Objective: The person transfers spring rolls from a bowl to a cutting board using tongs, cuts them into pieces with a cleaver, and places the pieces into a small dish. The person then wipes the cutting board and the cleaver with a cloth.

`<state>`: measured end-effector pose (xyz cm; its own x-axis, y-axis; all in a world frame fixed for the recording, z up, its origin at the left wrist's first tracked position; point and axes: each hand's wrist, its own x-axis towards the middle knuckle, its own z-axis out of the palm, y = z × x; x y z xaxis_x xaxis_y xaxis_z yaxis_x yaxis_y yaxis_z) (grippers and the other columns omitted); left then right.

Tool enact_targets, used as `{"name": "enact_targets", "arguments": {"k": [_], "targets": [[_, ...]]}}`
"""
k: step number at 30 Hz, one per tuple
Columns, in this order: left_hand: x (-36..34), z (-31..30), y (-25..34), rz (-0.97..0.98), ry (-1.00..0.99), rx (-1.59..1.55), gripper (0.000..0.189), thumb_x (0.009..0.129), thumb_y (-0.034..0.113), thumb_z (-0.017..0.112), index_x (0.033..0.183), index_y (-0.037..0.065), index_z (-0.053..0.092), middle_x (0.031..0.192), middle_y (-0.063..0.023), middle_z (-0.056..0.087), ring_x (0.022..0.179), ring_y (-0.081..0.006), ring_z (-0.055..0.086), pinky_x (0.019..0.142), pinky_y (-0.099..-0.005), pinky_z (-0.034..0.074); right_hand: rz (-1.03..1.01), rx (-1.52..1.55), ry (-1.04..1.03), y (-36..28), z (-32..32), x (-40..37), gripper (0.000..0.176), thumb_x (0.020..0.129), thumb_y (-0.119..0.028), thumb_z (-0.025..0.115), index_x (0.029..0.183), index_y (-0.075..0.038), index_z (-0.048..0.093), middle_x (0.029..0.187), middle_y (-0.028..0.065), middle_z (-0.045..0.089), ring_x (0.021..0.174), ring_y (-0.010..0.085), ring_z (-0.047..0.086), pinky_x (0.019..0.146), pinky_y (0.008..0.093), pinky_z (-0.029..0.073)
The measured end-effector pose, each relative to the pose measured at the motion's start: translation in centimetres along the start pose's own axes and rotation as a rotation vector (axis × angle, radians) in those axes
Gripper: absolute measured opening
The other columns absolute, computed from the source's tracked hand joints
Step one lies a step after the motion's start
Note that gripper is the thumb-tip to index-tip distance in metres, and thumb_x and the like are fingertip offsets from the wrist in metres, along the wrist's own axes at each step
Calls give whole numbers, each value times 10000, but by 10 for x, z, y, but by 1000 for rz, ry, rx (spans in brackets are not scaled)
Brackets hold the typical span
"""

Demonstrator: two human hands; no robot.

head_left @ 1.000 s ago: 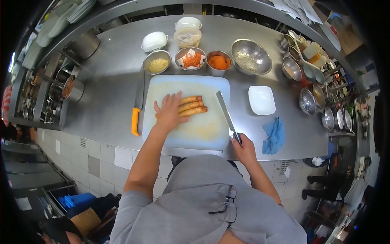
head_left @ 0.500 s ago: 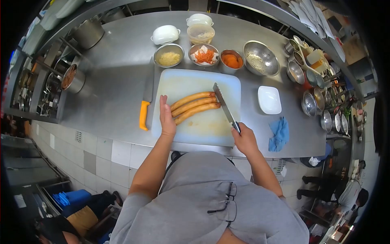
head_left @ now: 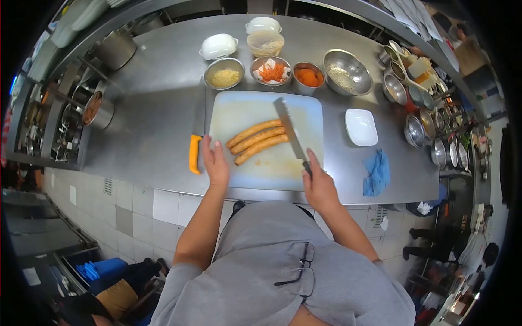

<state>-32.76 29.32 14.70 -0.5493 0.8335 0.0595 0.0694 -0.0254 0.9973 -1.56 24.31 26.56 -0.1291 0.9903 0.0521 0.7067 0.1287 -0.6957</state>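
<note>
Three browned rolls lie on the cutting board between the hands — left grip open wide near their left ends, right grip closed around a long knife. Left of the left grip lies an orange handle — right of the right grip, a blue cloth.

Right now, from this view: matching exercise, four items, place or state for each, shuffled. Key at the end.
Items
1. black-handled knife
2. orange-handled knife
3. blue cloth
4. three long browned rolls

Places or states
A. crumpled on the steel counter, right of the cutting board
B. side by side on the cutting board
C. on the counter, left of the cutting board
D. held in the right hand

Pairs: 1-D, 2-C, 3-A, 4-B
</note>
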Motion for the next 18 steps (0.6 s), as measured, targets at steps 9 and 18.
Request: {"name": "enact_targets", "arguments": {"k": [9, 18], "targets": [[-21, -47, 16, 310, 50, 419, 440, 998, 161, 729, 1401, 34, 605, 1398, -181, 567, 1375, -356, 491, 1197, -468, 370, -114, -60, -120, -22, 47, 6, 680, 1083, -193, 573, 1710, -267, 318, 923, 225, 661, 774, 440, 688, 743, 552, 574], [-17, -53, 30, 408, -30, 555, 436, 945, 167, 756, 1345, 46, 632, 1375, -163, 580, 1336, -370, 493, 1153, -481, 384, -229, 23, 101, -37, 63, 13, 690, 1088, -178, 553, 1723, -257, 293, 886, 222, 658, 762, 426, 689, 732, 554, 574]]}}
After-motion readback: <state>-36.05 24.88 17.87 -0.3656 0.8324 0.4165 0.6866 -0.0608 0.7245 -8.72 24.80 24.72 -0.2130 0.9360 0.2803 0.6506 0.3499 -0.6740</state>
